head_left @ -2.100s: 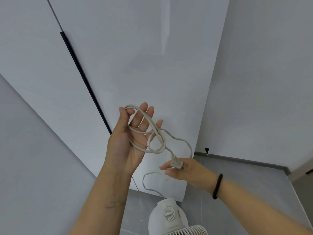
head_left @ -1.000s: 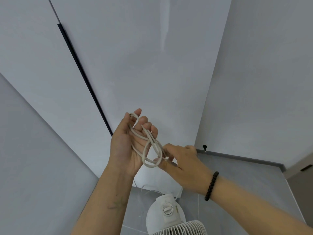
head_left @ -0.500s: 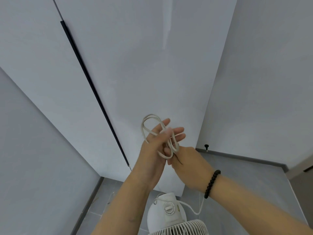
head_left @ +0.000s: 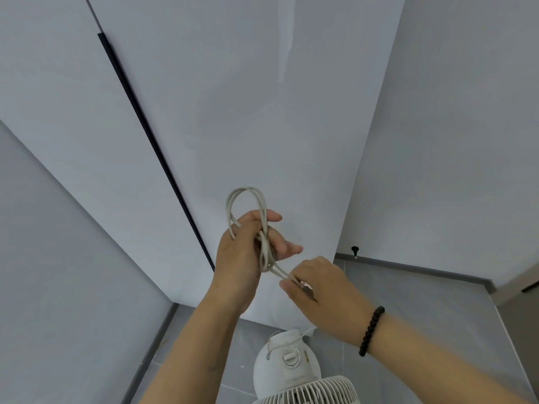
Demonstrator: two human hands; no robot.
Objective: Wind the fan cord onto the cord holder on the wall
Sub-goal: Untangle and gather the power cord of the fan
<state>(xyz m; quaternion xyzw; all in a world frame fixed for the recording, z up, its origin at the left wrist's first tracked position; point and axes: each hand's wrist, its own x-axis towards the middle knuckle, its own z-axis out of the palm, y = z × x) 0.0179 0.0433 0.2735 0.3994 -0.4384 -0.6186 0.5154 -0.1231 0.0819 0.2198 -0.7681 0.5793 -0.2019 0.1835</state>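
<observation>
The cord (head_left: 247, 217), light and limp, we grip coiled in our left hand (head_left: 248, 252) while our right hand (head_left: 318, 290) pinches its loose strands, best held there.

No readable text, label or number on anything in view.

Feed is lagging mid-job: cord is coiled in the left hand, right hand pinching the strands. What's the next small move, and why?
Probably carry the coil toward the small black peg on the wall. The left hand holds the loops bunched, the right hand pinches the lower strands, and nothing hangs on the peg yet. Whether that peg is the holder is unclear.
</observation>
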